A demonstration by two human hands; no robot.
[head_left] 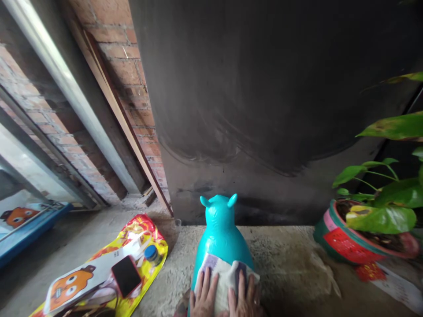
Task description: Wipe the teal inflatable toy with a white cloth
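Observation:
A turquoise inflatable animal toy [220,233] with two small ears stands on the concrete floor at the bottom centre, facing away from me. A pale cloth [224,275] lies over its back. My left hand [204,294] presses flat on the left part of the cloth. My right hand [245,294] rests on the cloth's right part, fingers spread, right beside the left hand.
A dark sooty wall [271,97] rises just behind the toy. A potted green plant [370,220] stands at right. At left, a colourful bag [145,229] carries a phone [126,275], a small blue-capped jar [152,253] and an orange cartoon card [71,284]. Brick wall [132,79] and planks lean beyond.

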